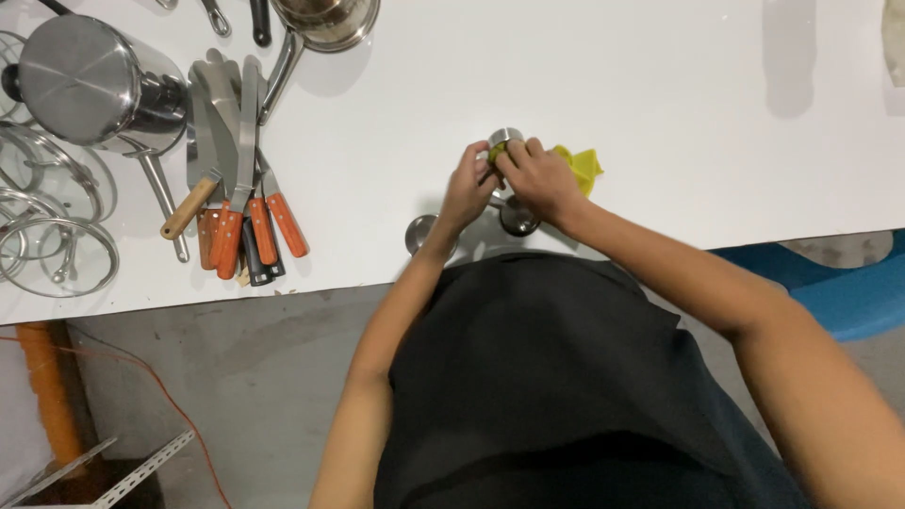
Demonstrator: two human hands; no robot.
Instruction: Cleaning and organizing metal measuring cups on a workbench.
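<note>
My left hand [468, 188] grips a small steel measuring cup [505, 138] above the white table [679, 113]. My right hand [539, 176] presses a yellow cloth [580, 164] against that cup; the cloth trails out to the right of my fingers. Two more small steel cups hang or lie below my hands, one [420, 232] near the table's front edge at the left, the other [518, 219] under my right wrist. Whether they are joined to the held cup is hidden by my hands.
A pile of spatulas and knives with orange and wooden handles [240, 188] lies at the left. A lidded steel pot [90, 80], glass lids [47, 226] and a saucepan [325, 21] stand at the back left. A blue chair [830, 283] is at the right.
</note>
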